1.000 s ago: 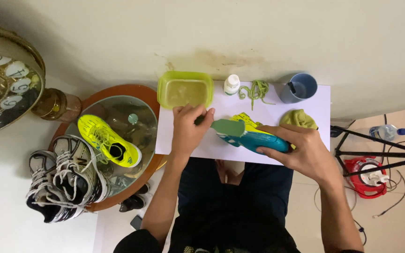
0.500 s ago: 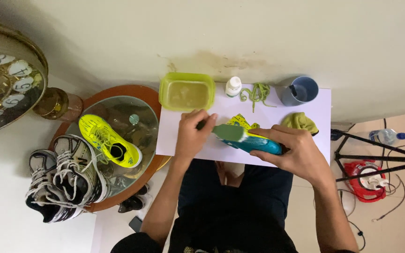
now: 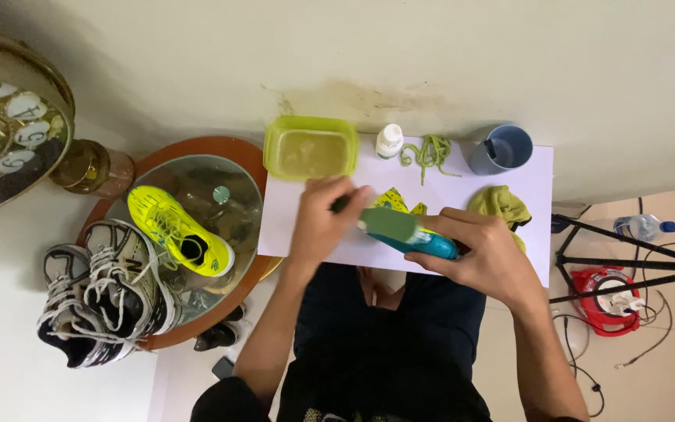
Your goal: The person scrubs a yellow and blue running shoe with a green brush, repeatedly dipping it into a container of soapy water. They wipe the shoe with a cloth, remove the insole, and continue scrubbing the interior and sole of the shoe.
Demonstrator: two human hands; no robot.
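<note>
Two hands: both busy over the white table (image 3: 306, 234), working one shoe between them.
Right hand (image 3: 487, 254): fingers clamped around the teal and yellow shoe (image 3: 412, 233), holding it just above the tabletop, sole side turned up.
Left hand (image 3: 323, 223): curled shut on what looks like a small brush, blurred; its tip sits at the shoe's near end.
Shoe axis: long axis runs left to right across the table, one end at the left hand, the other buried in the right palm.
Behind the hands: green tub (image 3: 311, 148) of cloudy liquid, small white bottle (image 3: 389, 141), loose green laces (image 3: 428, 151), blue mug (image 3: 501, 148).
Close by: yellow-green cloth (image 3: 498, 205) just beyond the right knuckles.
Off to the left: matching neon yellow shoe (image 3: 179, 231) on the round glass side table (image 3: 228, 176), black-and-white sneakers (image 3: 99, 293) beside it.
</note>
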